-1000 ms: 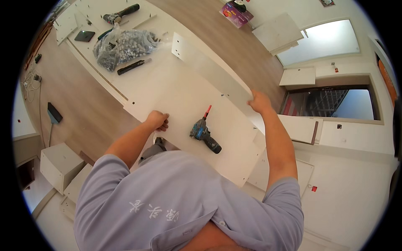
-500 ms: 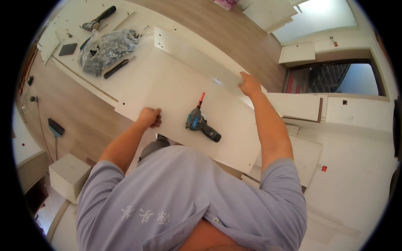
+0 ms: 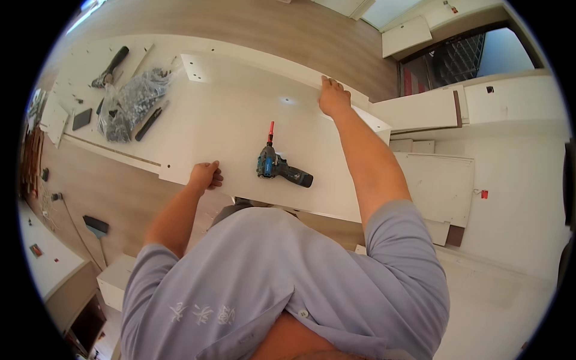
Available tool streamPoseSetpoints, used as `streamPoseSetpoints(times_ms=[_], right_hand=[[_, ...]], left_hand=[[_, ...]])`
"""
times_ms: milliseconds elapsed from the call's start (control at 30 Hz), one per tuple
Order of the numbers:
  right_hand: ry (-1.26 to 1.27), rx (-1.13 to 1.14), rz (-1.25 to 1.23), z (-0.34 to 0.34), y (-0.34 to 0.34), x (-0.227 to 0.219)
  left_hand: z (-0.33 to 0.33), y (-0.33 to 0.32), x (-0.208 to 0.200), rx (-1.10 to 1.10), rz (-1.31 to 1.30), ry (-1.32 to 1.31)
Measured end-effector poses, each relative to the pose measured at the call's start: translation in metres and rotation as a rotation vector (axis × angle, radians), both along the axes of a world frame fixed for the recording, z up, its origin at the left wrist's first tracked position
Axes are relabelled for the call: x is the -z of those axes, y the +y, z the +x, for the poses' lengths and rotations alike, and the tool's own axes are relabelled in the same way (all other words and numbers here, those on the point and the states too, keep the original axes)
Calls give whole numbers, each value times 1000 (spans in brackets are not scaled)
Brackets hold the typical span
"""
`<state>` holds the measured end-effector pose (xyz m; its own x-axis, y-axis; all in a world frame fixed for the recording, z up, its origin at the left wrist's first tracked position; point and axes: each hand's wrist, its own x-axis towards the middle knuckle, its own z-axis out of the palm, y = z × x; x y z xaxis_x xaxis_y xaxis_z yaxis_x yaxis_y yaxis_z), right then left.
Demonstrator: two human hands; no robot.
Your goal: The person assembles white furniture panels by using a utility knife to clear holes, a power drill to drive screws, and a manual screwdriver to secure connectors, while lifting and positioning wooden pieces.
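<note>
A large white panel (image 3: 234, 141) lies flat in front of me. My left hand (image 3: 206, 176) is at its near edge, fingers curled in and closed on that edge. Along the far side a long narrow white board (image 3: 252, 90) stands on edge, with dark holes at its left end. My right hand (image 3: 334, 96) grips the top of this board right of its middle, fingertips over the far side. Between my hands a dark, blue-marked cordless driver (image 3: 276, 165) rests on the panel, its red-sleeved bit pointing away from me. Neither hand touches the driver.
On the left lie a clear plastic bag of small hardware (image 3: 135, 102), a black-handled knife (image 3: 149, 124), another power tool (image 3: 111, 67) and a dark flat block (image 3: 82, 119). More white boards (image 3: 432, 183) are at the right. A brush (image 3: 96, 225) stands left, over the wood floor.
My view has turned, so the panel and its tools appear rotated and shifted left. Both hands keep the same holds, and the driver rests in the same place on the panel.
</note>
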<state>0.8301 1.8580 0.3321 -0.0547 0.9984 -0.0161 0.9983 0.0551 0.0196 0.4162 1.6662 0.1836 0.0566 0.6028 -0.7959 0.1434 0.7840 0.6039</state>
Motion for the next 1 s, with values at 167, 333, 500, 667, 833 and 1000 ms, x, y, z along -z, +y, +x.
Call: streamPoseSetpoints(times_ms=[167,333,500,667,833,1000], right_hand=[[290,-45,382,15,-120,64],[281,306,-35,66,-342,180],[484,218,-80,87,-409,157],[1259,737,-4,85,-408,92],[1364,388,441,50,-422,-98],[1289,-531,760,-21,-406,-249]], left_hand=[[5,-24,-4,-1,192,94],[10,-57,16,18,350,173],[13,-68,18,211,533,392],[22,-44,1,647,522,679],[22,-24,2,809,443,671],[3,-20,-21,794,316,346]])
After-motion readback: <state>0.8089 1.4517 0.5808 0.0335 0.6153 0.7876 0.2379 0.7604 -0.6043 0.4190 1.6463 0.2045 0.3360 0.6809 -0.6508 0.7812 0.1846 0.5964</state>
